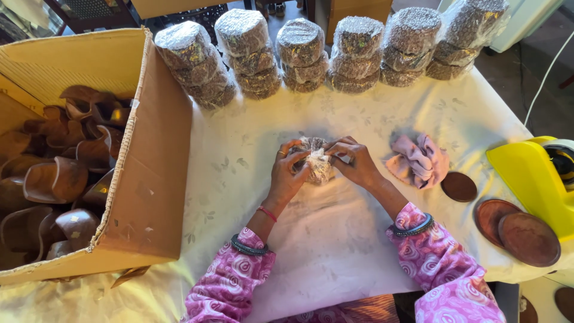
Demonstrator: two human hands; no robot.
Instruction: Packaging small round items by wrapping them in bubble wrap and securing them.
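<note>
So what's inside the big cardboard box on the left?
The cardboard box holds a loose heap of brown curved wooden pieces, piled over each other. Whatever lies beneath the top layer, and the box bottom, is covered.

A: What can't we read here?

B: The wrapped bundle (pixel 317 160) is mostly covered by the left hand (pixel 288 173) and right hand (pixel 356 162). Contents under the film too crumpled to tell.

A: Fingers?

B: Tips are buried in the wrap, so the grip is unclear.

A: Edges?

B: The cardboard box (pixel 152 179) is cut off at the left, and so are the brown pieces (pixel 54 179) inside it. The yellow dispenser (pixel 535 179) is clipped at the right. Both sleeves run off the bottom.

A: Back row?

B: The wrapped stacks (pixel 356 54) are blurred by film, so there's no counting the items in each.
</note>
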